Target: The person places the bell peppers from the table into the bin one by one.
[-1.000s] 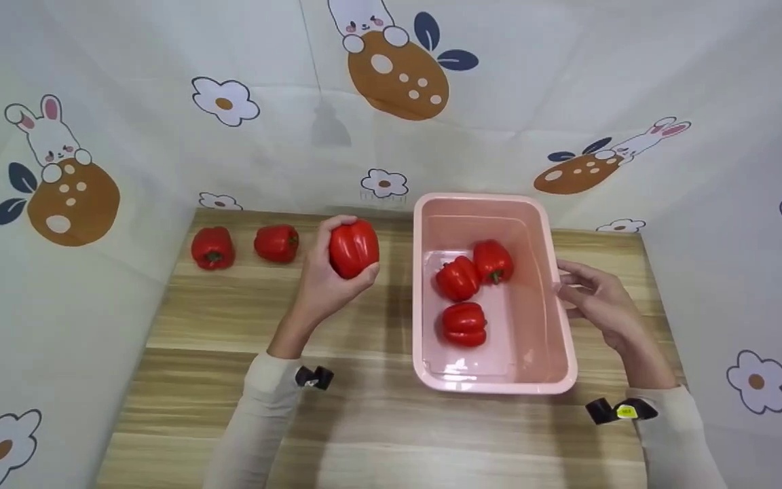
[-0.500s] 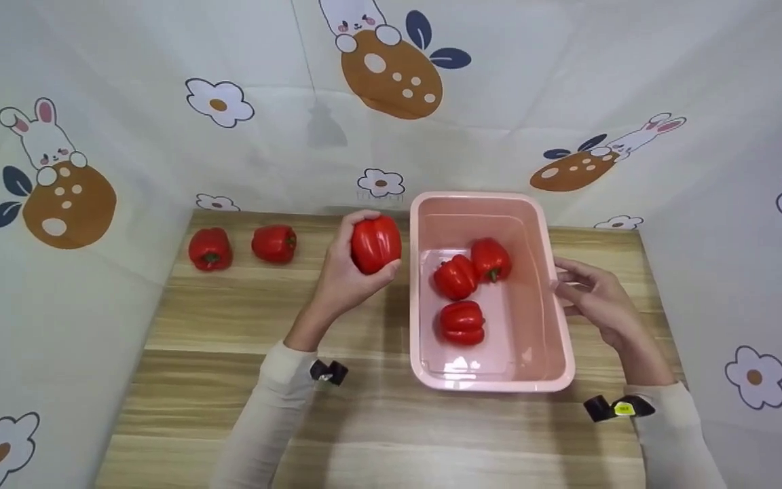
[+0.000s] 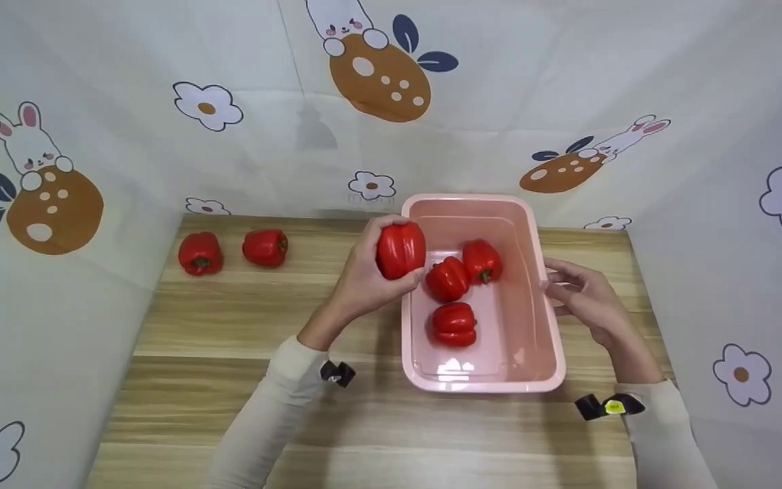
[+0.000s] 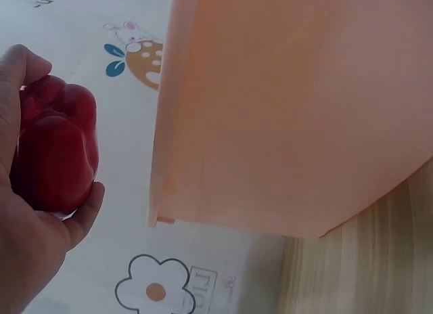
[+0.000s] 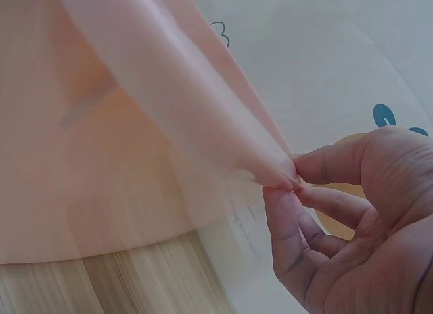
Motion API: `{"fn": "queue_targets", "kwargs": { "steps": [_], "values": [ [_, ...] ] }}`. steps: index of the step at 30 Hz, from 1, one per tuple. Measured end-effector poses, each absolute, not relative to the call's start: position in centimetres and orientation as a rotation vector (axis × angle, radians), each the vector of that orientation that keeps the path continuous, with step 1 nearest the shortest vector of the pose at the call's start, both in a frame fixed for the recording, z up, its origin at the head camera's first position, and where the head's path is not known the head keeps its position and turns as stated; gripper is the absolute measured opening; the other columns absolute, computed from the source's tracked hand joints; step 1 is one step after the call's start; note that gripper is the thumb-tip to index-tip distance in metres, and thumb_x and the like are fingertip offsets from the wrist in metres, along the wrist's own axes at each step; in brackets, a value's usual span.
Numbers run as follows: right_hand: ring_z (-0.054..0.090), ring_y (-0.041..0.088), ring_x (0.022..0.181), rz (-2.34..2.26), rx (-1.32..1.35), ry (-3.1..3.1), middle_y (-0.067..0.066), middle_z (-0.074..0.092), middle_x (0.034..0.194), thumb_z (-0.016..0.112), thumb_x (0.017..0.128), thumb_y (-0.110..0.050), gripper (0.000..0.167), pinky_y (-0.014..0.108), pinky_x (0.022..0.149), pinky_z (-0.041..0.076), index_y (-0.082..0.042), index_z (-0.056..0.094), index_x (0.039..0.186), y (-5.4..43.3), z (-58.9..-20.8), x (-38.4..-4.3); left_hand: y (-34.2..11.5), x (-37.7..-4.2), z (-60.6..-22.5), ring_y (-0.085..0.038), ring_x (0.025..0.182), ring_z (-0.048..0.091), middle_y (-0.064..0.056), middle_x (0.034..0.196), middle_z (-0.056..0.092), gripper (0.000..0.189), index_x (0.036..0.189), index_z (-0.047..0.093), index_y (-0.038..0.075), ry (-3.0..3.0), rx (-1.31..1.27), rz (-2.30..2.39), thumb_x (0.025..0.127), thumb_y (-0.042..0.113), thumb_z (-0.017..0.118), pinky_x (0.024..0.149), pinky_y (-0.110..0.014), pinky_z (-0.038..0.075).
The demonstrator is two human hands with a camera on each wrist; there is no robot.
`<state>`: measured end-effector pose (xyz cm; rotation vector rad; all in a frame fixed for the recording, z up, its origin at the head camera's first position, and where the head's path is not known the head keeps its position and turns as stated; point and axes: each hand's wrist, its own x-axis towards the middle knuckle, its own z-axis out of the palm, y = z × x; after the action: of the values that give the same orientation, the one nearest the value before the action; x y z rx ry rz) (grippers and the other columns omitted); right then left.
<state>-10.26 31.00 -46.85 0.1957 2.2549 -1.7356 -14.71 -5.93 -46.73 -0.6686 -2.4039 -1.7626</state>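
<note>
One red bell pepper [image 3: 401,250] gripped, left hand [image 3: 369,282]; right hand [image 3: 589,297] pinches rectangular pink plastic tub [image 3: 527,312]; early release could miss.

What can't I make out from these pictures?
Left side of the held pepper: head view, behind the left hand.
Peppers inside the pink bin: both wrist views, blocked by its wall.
Lettering under the flower nearest the bin: head view, too small.
Sleeves: head view, cut off by the bottom edge.
</note>
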Motion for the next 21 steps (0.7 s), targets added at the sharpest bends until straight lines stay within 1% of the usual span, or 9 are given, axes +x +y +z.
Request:
{"fn": "queue_targets", "kwargs": {
  "steps": [6,16,21],
  "values": [
    [0.072,0.004,0.093,-1.739,0.211,2.248,0.001,0.066,0.110,0.061,0.103,-0.006,0.056,0.033,0.080,0.067,0.005,0.046,0.156,31.2,-46.8,-10.0,-4.6,-14.5,-46.7,-0.020,0.119,0.064,-0.001,0.136,0.059,0.070,0.141,0.051,0.023,-2.452,-0.743,-1.759,0.081,0.022,0.088,0.091,-0.039,0.064],
    [0.073,0.005,0.091,-1.748,0.202,2.259,0.002,0.067,0.110,0.063,0.104,-0.008,0.056,0.032,0.079,0.067,0.006,0.046,0.155,31.2,-46.8,-10.0,-3.3,-15.2,-44.9,-0.017,0.120,0.063,0.001,0.138,0.057,0.069,0.141,0.050,0.023,-2.475,-0.847,-1.778,0.083,0.024,0.086,0.091,-0.033,0.064],
    [0.073,0.004,0.090,-1.758,0.207,2.249,0.000,0.067,0.108,0.062,0.104,-0.008,0.056,0.032,0.079,0.067,0.006,0.045,0.155,31.1,-46.8,-10.0,-2.9,-15.7,-43.7,-0.017,0.124,0.061,0.001,0.140,0.057,0.069,0.142,0.050,0.022,-2.527,-0.901,-1.701,0.082,0.027,0.086,0.093,-0.035,0.063]
  ]
}}
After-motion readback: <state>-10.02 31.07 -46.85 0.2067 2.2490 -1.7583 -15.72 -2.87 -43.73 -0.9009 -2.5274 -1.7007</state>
